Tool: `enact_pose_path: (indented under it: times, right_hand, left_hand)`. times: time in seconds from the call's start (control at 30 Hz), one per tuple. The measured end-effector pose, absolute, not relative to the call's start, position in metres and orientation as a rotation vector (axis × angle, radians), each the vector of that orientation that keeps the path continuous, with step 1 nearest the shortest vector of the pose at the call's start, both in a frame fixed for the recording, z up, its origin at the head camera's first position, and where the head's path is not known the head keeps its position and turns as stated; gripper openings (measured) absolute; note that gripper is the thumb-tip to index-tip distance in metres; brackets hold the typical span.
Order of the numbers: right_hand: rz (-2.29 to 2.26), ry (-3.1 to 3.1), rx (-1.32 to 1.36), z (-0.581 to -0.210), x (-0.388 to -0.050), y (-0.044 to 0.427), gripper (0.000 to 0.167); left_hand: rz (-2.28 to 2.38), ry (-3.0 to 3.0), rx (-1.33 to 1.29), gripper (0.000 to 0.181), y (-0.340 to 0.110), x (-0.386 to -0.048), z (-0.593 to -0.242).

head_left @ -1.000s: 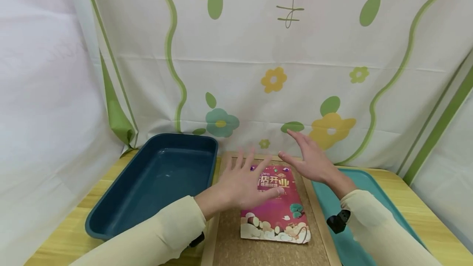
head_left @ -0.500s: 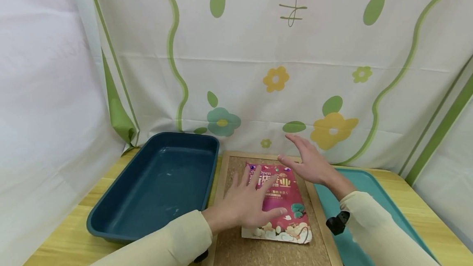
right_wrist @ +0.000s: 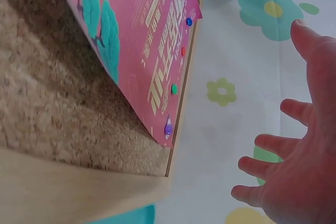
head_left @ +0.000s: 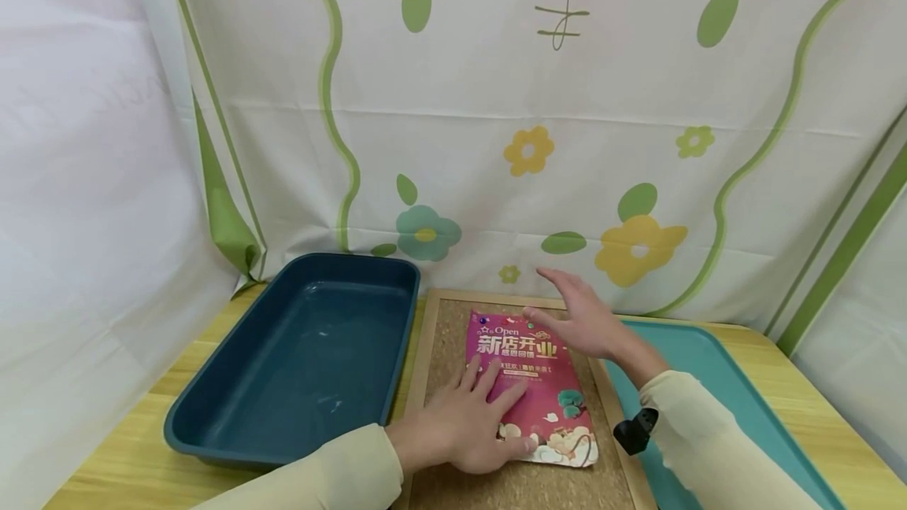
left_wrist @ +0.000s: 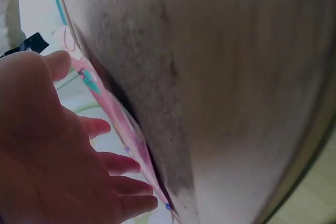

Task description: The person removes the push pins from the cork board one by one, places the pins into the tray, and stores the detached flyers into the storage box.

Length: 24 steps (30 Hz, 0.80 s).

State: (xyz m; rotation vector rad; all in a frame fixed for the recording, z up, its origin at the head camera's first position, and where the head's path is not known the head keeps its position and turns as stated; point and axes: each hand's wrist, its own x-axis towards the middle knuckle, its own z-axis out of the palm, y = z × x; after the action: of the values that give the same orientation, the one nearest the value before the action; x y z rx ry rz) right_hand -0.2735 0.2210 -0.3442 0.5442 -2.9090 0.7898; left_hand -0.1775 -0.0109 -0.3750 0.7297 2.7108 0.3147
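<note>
A pink-red printed sheet (head_left: 542, 384) lies on a wood-framed cork board (head_left: 442, 329). Along its upper edge sit several coloured pins, among them a blue pin (right_wrist: 189, 22), a green pin (right_wrist: 174, 88) and a purple pin (right_wrist: 168, 129). The left hand (head_left: 471, 423), fingers spread, is over the sheet's lower left part; whether it touches the paper I cannot tell. In the left wrist view the left hand (left_wrist: 79, 156) is beside the sheet (left_wrist: 123, 121). Above the sheet's upper right corner, the right hand (head_left: 588, 325) is held with fingers extended, gripping nothing.
A dark blue tray (head_left: 305, 368) stands left of the board on the wooden table (head_left: 152, 408). A teal tray (head_left: 716, 384) lies to the right, partly under the right sleeve. Behind hangs a white flowered cloth (head_left: 460, 156).
The left hand has moved down and toward the person, uncovering the printed title on the sheet. The right hand has shifted slightly left. Both hands remain with fingers extended.
</note>
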Motion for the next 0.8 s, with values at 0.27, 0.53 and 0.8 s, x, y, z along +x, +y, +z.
enact_pose_path:
  times: [0.27, 0.53, 0.8]
  right_hand:
    - [0.793, -2.897, 0.568, -0.346, -0.278, 0.216, 0.088]
    - [0.752, -2.874, 0.621, -0.34, -0.283, 0.21, 0.087]
    - [0.719, -2.882, 0.656, -0.331, -0.288, 0.198, 0.086]
  left_hand:
    - [0.286, 2.664, 0.741, 0.074, -0.01, -0.177, -0.379]
    - [0.263, 2.644, 0.76, 0.07, -0.011, -0.174, -0.379]
    - [0.214, 2.63, 0.832, 0.066, -0.015, -0.173, -0.376]
